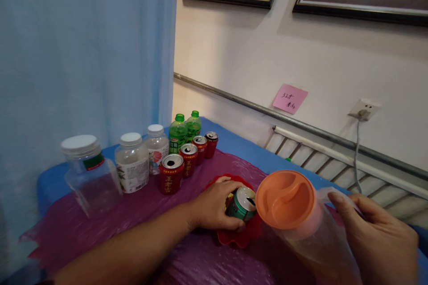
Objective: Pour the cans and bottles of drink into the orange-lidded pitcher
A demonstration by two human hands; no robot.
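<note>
My left hand (219,207) is wrapped round a green drink can (245,202), tilted, with its opened silver top facing right. Beneath them is a red dish with a scalloped rim (239,239); something yellow shows in part beside the can. My right hand (377,231) grips the handle of a clear plastic pitcher (321,249) with an orange lid (286,199). The pitcher leans to the left, its lid close to the can's top. Whether the lid touches the can, I cannot tell. Much of the pitcher's lower part is out of view or blurred.
Several opened red cans (171,174) stand in a row left of the dish. Behind are clear jars with white caps (132,164) and two green bottles (178,131). Purple plastic sheeting (187,254) covers the blue surface. A radiator (314,160) and pipe run along the wall.
</note>
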